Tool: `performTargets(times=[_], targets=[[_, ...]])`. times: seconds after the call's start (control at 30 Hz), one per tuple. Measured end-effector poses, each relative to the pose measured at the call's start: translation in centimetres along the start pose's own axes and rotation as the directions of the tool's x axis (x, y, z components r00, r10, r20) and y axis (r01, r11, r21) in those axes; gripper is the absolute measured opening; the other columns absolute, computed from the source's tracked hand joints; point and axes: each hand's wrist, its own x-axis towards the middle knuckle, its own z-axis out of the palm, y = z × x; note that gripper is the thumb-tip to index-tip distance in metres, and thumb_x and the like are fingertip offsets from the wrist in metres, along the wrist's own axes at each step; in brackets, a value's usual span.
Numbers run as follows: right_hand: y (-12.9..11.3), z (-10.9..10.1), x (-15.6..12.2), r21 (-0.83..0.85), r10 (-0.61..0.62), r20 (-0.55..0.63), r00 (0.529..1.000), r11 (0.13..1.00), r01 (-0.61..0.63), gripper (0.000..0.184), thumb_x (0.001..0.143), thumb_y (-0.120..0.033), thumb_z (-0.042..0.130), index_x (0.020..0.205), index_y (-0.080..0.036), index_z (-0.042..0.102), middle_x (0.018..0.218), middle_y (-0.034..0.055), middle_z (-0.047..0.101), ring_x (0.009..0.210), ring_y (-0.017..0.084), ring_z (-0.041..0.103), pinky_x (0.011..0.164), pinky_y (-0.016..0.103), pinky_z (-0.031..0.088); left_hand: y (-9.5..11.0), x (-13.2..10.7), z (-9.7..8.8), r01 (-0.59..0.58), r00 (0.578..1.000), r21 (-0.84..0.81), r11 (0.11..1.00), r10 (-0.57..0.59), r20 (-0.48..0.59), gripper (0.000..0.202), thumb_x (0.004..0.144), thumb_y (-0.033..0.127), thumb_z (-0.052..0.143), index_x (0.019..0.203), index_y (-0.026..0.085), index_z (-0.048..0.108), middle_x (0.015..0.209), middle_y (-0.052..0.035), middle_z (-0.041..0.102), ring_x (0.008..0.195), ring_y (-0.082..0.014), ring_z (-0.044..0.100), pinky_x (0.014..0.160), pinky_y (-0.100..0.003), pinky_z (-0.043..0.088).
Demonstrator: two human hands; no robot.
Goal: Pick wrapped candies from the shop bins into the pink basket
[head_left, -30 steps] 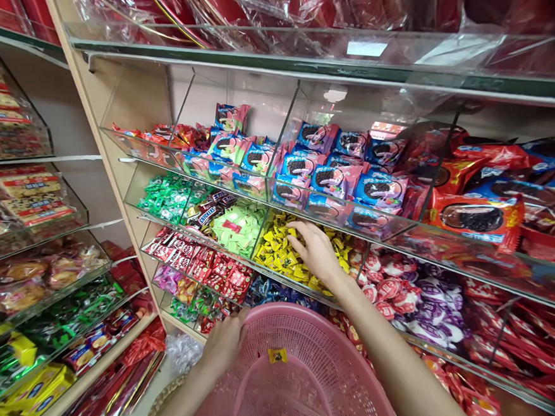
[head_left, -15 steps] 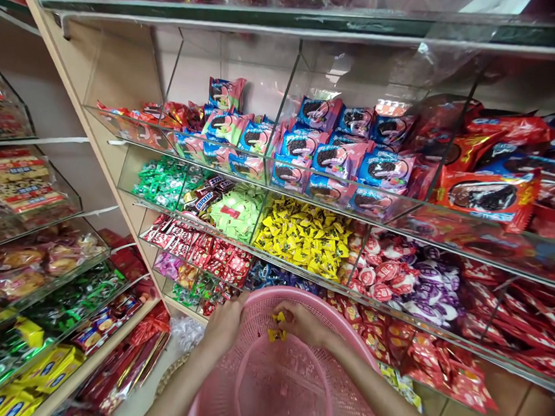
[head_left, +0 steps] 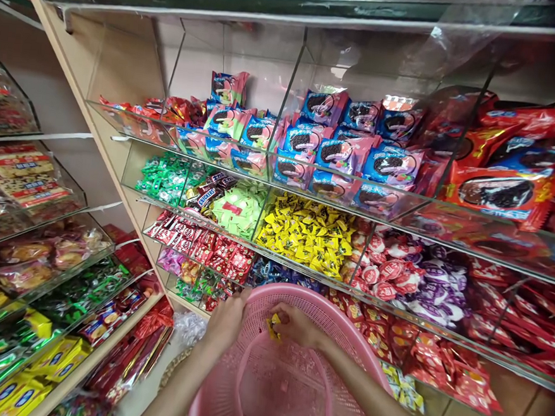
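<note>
My left hand [head_left: 228, 318] is closed on the rim of a pink plastic basket [head_left: 367, 350], at its far left side. Inside the basket's mouth, my right hand [head_left: 295, 325] pinches yellow-wrapped candy [head_left: 273, 327]; how many pieces are in the fingers is partly hidden. A curved pink handle [head_left: 326, 389] crosses the basket, and no goods show on the part of the bottom in view. Beyond the basket, a clear shelf bin holds a heap of matching yellow-wrapped candies [head_left: 308, 235].
Stepped clear bins hold green candies [head_left: 165, 178], red-and-white candies [head_left: 392, 267] and purple-and-white candies [head_left: 443, 286]. Above them sit blue-and-pink packaged cookies [head_left: 338, 152] behind a clear front panel. Another rack with packaged snacks [head_left: 27, 178] stands on the left.
The yellow candy hanging below my right fingers now sits closer to them, with fewer pieces showing. My left hand stays on the rim. The view has shifted slightly.
</note>
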Motion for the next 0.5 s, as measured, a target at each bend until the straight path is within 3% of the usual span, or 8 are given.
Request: performTargets(times=[0.1, 0.17, 0.5], targets=[[0.7, 0.8, 0.4, 0.354, 0.052, 0.163, 0.985, 0.929, -0.107, 0.018, 0.072, -0.025, 0.056, 0.089, -0.029, 0.058, 0.083, 0.0049, 0.065, 0.073, 0.019, 0.061, 0.064, 0.033, 0.048, 0.0, -0.1, -0.1, 0.0, 1.0, 0.026, 1.0, 0.0, -0.001, 0.041, 0.09, 0.026, 0.032, 0.129, 0.029, 0.039, 0.107, -0.0079, 0.064, 0.085, -0.0215, 0.064, 0.067, -0.028, 0.044], [0.9, 1.2, 0.5, 0.435, 0.064, 0.192, 0.979, 0.889, -0.143, 0.017, 0.07, -0.026, 0.058, 0.087, -0.028, 0.058, 0.084, 0.0056, 0.066, 0.076, 0.02, 0.061, 0.066, 0.035, 0.048, 0.1, -0.2, -0.1, -0.006, 1.0, 0.028, 1.0, 0.006, -0.008, 0.041, 0.089, 0.025, 0.032, 0.13, 0.028, 0.038, 0.107, -0.008, 0.064, 0.085, -0.0217, 0.064, 0.068, -0.029, 0.044], [1.1, 1.2, 0.4, 0.314, 0.082, 0.046, 0.996, 0.945, -0.092, 0.016, 0.069, -0.021, 0.058, 0.085, -0.023, 0.058, 0.071, -0.0006, 0.061, 0.065, 0.015, 0.054, 0.059, 0.028, 0.041, 0.2, -0.1, 0.1, -0.006, 1.0, 0.033, 0.999, 0.007, -0.018, 0.042, 0.09, 0.028, 0.031, 0.132, 0.028, 0.036, 0.11, -0.009, 0.062, 0.088, -0.0233, 0.063, 0.07, -0.032, 0.046]])
